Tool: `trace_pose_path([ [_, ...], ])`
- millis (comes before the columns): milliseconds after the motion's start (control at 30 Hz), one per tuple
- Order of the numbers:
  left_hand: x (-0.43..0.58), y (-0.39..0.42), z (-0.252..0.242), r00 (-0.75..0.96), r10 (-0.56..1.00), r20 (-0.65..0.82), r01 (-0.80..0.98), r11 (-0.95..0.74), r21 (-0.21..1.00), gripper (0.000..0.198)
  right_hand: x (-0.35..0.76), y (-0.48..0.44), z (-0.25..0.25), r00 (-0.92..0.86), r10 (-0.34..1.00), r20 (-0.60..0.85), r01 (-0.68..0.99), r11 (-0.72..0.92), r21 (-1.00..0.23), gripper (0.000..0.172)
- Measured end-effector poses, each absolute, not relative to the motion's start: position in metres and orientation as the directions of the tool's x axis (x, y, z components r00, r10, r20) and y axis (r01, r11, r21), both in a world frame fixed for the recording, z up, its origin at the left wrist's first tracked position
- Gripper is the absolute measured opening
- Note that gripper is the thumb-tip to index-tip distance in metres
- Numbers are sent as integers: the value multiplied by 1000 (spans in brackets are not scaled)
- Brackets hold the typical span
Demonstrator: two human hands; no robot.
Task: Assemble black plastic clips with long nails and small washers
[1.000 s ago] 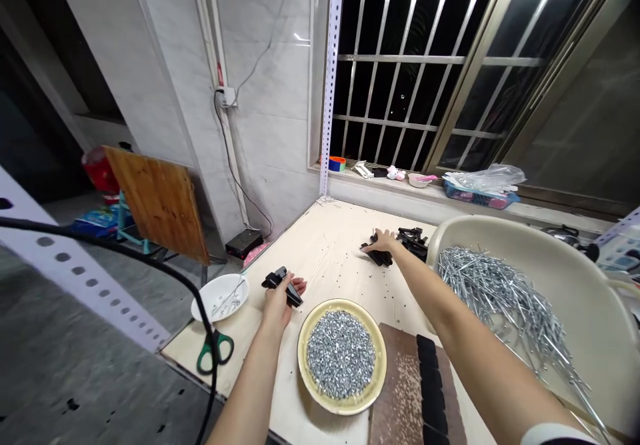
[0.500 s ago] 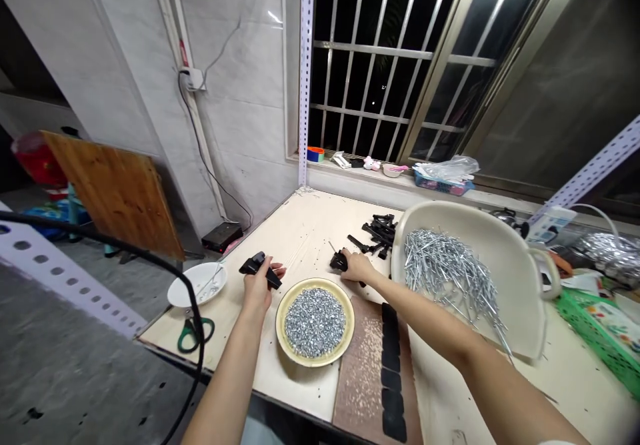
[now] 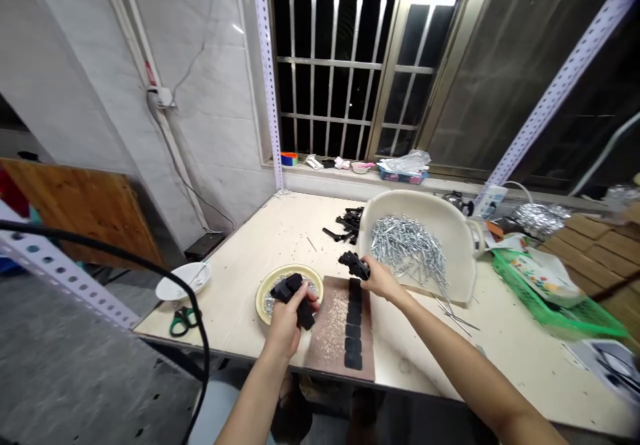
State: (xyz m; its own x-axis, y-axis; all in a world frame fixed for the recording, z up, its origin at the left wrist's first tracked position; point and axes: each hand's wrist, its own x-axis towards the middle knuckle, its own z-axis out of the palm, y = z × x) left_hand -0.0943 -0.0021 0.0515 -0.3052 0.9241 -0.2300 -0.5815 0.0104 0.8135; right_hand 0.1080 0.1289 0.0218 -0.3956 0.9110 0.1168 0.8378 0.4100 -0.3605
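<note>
My left hand (image 3: 290,321) is closed on a black plastic part (image 3: 295,295), held over the right side of the yellow bowl (image 3: 261,298) of small metal pieces. My right hand (image 3: 379,278) grips another black part (image 3: 354,264), just above the top of a brown board (image 3: 320,355). On that board lie pale small bits and a column of black pads (image 3: 353,331). Behind my right hand, more black parts (image 3: 350,221) lie in a pile beside a large cream scoop (image 3: 465,268) that holds long metal pins (image 3: 410,245).
A white dish (image 3: 173,289) and green-handled scissors (image 3: 180,323) are at the table's left. A green basket (image 3: 530,291) stands at the right, near cardboard boxes (image 3: 590,251). A black cable (image 3: 200,338) hangs across the left foreground.
The view has turned to the right. My left hand has moved right with its black part, over the bowl. My right hand has drawn back from the pile with a black part.
</note>
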Motion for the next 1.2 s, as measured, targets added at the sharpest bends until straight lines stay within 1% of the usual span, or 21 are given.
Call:
trace_pose_path([
  [167,-22,-11,36,-48,941,-334,-647,225,728,27,182,85,-7,-246,968,44,875,241,-420,31],
  [267,7,-15,29,61,926,-373,-634,325,702,25,204,81,-17,-189,979,73,856,200,-476,25],
  [333,15,-18,23,65,922,-383,-616,339,711,25,212,81,-15,-162,979,122,831,202,-519,25],
  [433,20,-22,15,-17,920,-393,-589,308,747,26,217,70,-4,-113,972,208,812,211,-544,28],
  [467,22,-22,12,-32,916,-400,-584,308,751,27,216,62,1,-123,969,212,798,224,-560,29],
  [533,28,-21,6,-33,911,-411,-583,316,748,28,210,42,11,-217,963,161,759,270,-593,31],
  [600,34,-21,1,-97,930,-354,-528,253,810,28,201,20,21,-333,939,84,754,318,-575,33],
  [633,36,-22,-1,-161,949,-272,-440,178,880,28,197,11,26,-364,930,46,780,331,-531,34],
  [667,38,-23,-2,-215,966,-144,-299,75,951,28,193,3,31,-375,927,10,816,335,-472,31],
  [700,38,-25,-2,-222,975,21,-116,-48,992,29,191,-3,36,-377,926,-30,849,332,-411,27],
  [733,37,-28,-2,-167,968,188,79,-177,981,30,190,-6,42,-379,923,-70,870,330,-366,20],
  [767,35,-31,-3,-70,944,323,250,-297,922,32,190,-8,47,-387,916,-109,880,331,-341,15],
  [800,33,-34,-3,29,908,417,383,-396,835,34,191,-8,52,-402,905,-142,880,339,-332,11],
  [833,31,-37,-4,101,874,475,487,-460,743,37,192,-8,55,-418,894,-165,878,350,-327,9],
  [900,27,-42,-6,132,835,535,642,-483,595,40,194,-6,59,-437,879,-191,879,373,-296,9],
  [967,25,-44,-8,151,815,560,715,-481,507,40,194,-5,59,-463,860,-216,878,412,-242,11],
  [1033,23,-44,-9,287,796,534,680,-561,471,34,194,-4,57,-521,819,-239,851,478,-219,13],
  [1067,22,-43,-10,373,780,503,626,-611,484,33,194,-3,56,-560,790,-248,826,513,-232,14],
  [1133,22,-41,-11,457,771,444,506,-635,583,32,197,1,54,-632,733,-253,770,555,-315,16],
  [1167,23,-40,-12,422,802,422,463,-591,661,32,199,5,54,-665,701,-255,734,553,-395,18],
  [1200,25,-38,-13,332,856,397,427,-511,746,36,201,10,52,-693,673,-258,694,526,-492,22],
])
